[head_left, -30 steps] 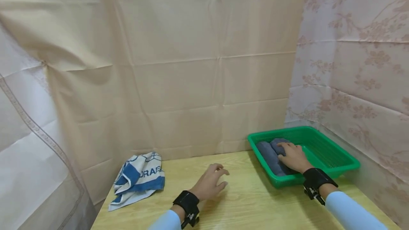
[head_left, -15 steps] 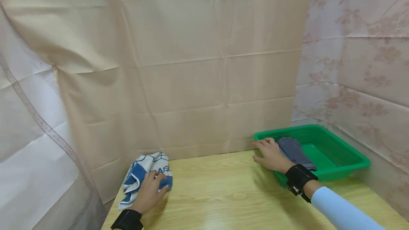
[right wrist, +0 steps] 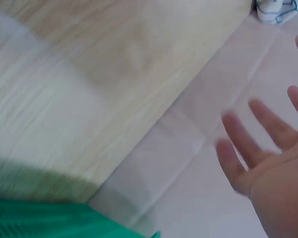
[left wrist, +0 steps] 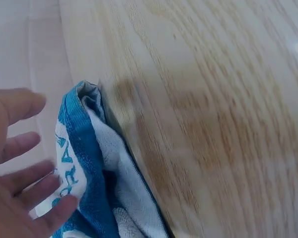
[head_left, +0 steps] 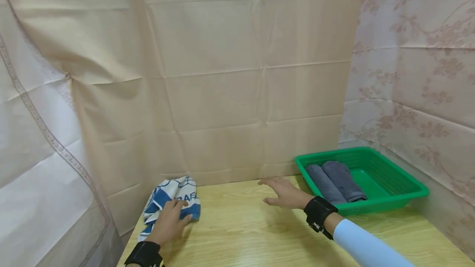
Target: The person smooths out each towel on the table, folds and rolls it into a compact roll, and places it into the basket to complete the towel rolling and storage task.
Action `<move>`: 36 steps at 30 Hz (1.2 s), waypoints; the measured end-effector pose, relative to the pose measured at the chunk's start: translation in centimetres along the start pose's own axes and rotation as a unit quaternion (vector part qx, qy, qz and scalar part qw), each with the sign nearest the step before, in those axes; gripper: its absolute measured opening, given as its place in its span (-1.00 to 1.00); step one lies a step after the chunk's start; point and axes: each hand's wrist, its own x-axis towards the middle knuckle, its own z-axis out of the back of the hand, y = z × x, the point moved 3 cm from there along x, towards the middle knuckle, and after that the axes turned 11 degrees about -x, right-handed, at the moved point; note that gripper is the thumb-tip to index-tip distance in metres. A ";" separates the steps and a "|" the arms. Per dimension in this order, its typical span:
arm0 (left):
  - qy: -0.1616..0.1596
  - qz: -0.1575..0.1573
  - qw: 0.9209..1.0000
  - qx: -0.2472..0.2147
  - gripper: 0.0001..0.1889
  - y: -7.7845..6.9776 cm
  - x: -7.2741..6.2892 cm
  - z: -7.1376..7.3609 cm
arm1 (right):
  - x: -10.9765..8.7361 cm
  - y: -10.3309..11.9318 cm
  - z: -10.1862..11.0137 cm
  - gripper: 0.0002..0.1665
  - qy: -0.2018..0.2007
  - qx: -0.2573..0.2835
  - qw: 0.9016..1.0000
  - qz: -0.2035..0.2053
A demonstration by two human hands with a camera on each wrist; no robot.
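at the left end of the table (head_left: 233,226), a crumpled blue-and-white towel (head_left: 163,196), with loose folds and some lettering in view. at its near side, the left hand (head_left: 170,222), with fingers spread wide and holding nothing; hard to tell whether touching the cloth. judging by the loose folds, best to pinch by an outer edge, then shake out gently rather than drag. farther right, above the wood between towel and basket, the right hand (head_left: 287,193), with fingers well parted, likewise gripping nothing. better to bring low and level to a second edge, opposite the first, to spread the pull evenly. at the far right, the green basket (head_left: 397,199), with two gray rolls (head_left: 343,181) side by side at its left; best left undisturbed.
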 end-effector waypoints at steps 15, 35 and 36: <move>0.106 0.008 0.994 0.027 -0.54 1.5 -0.3 -1.0 | 0.7 1.3 -1.4 -0.32 0.064 0.007 0.998 0.015; 0.297 -0.174 0.933 -0.104 -0.60 -9.5 -1.5 -7.4 | -0.4 2.3 -4.4 -0.28 0.101 0.002 0.995 0.012; 0.302 -0.186 0.929 -0.103 -0.61 -9.9 -1.6 -7.5 | -0.4 2.5 -4.7 -0.24 0.102 -0.009 0.995 0.016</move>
